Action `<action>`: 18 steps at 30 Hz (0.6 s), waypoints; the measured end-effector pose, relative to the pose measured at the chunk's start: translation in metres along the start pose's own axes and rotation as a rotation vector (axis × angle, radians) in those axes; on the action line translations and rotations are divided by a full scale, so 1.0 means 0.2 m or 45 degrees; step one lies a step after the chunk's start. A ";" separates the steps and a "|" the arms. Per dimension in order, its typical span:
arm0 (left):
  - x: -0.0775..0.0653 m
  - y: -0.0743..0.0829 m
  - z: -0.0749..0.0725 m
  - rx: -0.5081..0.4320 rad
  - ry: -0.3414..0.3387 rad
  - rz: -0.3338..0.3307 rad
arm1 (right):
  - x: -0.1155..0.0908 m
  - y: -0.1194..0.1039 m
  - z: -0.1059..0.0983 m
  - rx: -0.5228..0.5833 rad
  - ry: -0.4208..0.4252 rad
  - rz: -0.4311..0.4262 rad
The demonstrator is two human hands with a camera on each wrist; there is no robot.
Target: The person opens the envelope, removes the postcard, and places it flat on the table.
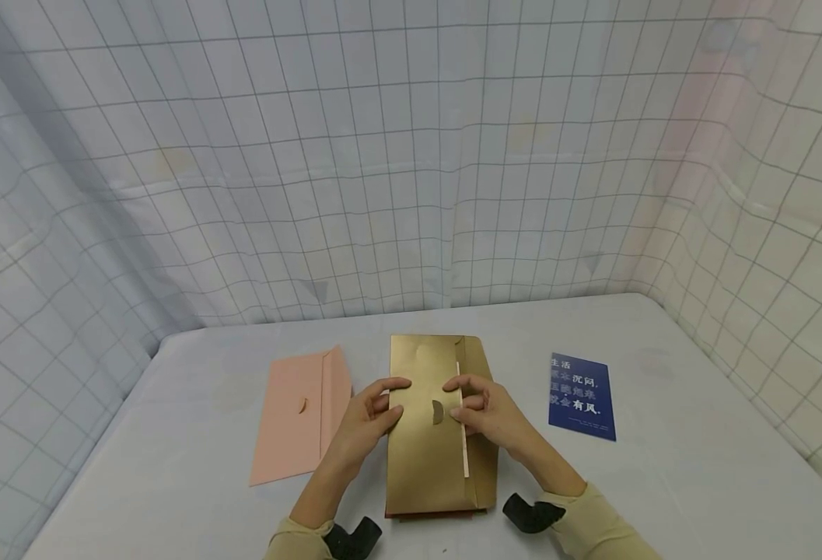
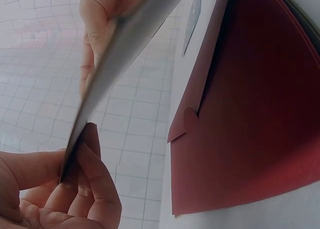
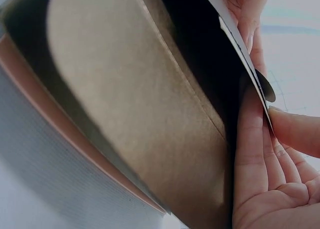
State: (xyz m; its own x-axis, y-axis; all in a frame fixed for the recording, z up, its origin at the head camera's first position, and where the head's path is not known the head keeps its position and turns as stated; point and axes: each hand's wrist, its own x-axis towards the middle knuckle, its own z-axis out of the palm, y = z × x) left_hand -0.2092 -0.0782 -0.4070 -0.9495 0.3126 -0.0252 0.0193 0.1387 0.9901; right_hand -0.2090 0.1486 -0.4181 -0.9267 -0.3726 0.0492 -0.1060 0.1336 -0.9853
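Observation:
A gold envelope point(image 1: 421, 467) is held up by both hands in the middle of the table, its flap point(image 3: 135, 104) folded out to the right. My left hand point(image 1: 367, 414) pinches its left edge between thumb and fingers. On the other side, my right hand point(image 1: 486, 411) pinches the edge of the opening, thumb on the front by a half-round notch point(image 1: 438, 412) and fingers inside. A narrow white strip point(image 1: 465, 455) shows along that opening. Below lies a dark red envelope point(image 2: 255, 109) with its flap partly raised.
To the left lies a pink envelope point(image 1: 286, 428) with its flap spread out. A blue card point(image 1: 582, 397) with white writing lies at the right. A dark green edge point(image 3: 65, 99) shows in the stack under the gold envelope. Checked white curtains point(image 1: 411, 194) surround the white table point(image 1: 194, 420).

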 end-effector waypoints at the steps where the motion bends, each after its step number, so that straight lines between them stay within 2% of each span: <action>1: 0.00 0.00 0.00 0.000 0.000 0.000 | 0.00 0.00 0.00 -0.004 0.002 -0.001; 10: 0.01 -0.02 -0.01 0.008 0.014 0.021 | 0.00 -0.01 0.01 -0.058 0.047 0.005; 18: 0.01 -0.02 0.00 -0.014 0.041 0.003 | 0.01 0.00 0.02 -0.069 0.080 0.012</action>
State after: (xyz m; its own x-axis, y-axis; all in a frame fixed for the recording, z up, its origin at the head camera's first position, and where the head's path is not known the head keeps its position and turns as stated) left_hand -0.2120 -0.0787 -0.4112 -0.9591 0.2826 -0.0186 0.0183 0.1273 0.9917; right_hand -0.2085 0.1440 -0.4179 -0.9484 -0.3128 0.0517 -0.1149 0.1872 -0.9756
